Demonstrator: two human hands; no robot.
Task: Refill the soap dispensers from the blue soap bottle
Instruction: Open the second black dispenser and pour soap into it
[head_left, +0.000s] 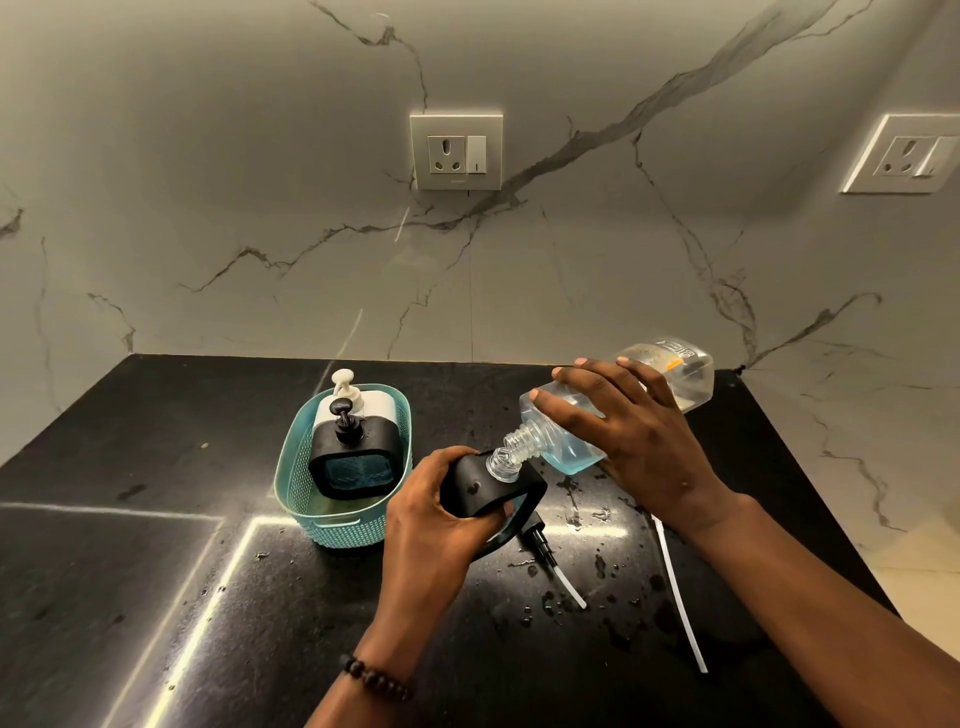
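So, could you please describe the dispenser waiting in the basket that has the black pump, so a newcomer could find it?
On the black counter, left of both hands, sits a teal basket. Two dispensers stand inside; the nearer, black-framed dispenser has blue showing through its window. The one behind it, the white dispenser, has a cream pump.

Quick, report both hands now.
Left hand: closed around the black soap dispenser.
Right hand: gripping the tilted soap bottle.
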